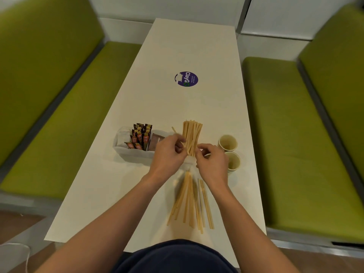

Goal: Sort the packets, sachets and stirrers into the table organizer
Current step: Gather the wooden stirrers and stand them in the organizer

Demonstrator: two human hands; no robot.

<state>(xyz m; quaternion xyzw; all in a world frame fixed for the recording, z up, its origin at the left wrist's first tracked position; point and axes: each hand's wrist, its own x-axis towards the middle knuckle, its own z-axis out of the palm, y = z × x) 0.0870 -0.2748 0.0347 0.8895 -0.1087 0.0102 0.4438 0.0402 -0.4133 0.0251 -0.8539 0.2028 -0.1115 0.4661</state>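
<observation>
A long white table [197, 46] is carrying a purple sticker [186, 79] at its middle. An organizer [134, 153] is sitting toward the left edge, two cups [228, 142] are standing side by side near the right edge, and loose stirrers [189, 203] are lying fanned out by the near edge.

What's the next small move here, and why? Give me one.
Probably draw the fanned stirrers together into one tight bundle: the left hand and right hand both pinch them low down, their tops splay, and loose stirrers lie on the table nearer the person.
</observation>
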